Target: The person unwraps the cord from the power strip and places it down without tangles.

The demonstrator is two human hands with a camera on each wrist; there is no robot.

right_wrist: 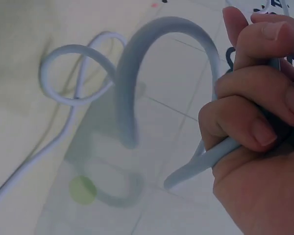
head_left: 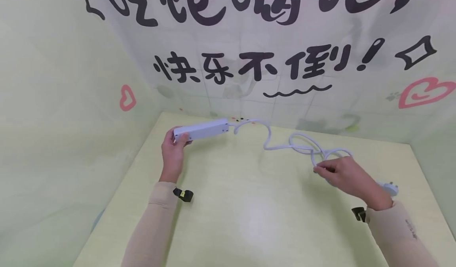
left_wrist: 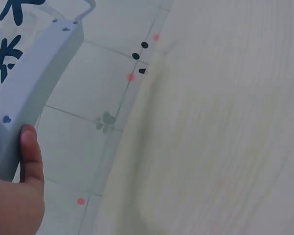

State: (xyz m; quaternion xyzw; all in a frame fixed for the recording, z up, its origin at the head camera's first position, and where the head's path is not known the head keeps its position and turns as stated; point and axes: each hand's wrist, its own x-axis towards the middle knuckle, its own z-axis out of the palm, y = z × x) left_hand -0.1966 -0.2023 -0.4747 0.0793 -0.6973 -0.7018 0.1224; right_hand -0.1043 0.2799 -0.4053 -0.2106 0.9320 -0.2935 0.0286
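Note:
My left hand (head_left: 173, 152) grips one end of a white power strip (head_left: 204, 130), thumb along its side, lifted above the table near its back left. In the left wrist view the strip (left_wrist: 36, 83) shows small screw holes on the face turned to the camera. A white cord (head_left: 278, 147) leaves its far end and runs right in loose bends and loops. My right hand (head_left: 343, 176) holds part of that cord, and in the right wrist view its fingers (right_wrist: 255, 88) curl round the cord (right_wrist: 125, 88). The plug (head_left: 390, 188) lies beside the right wrist, partly hidden by it.
The pale wooden table (head_left: 242, 203) meets a printed back curtain (head_left: 221, 100) with large dark lettering. More curtain (head_left: 64, 148) stands along the left side. Each wrist wears a dark camera mount (head_left: 183, 194).

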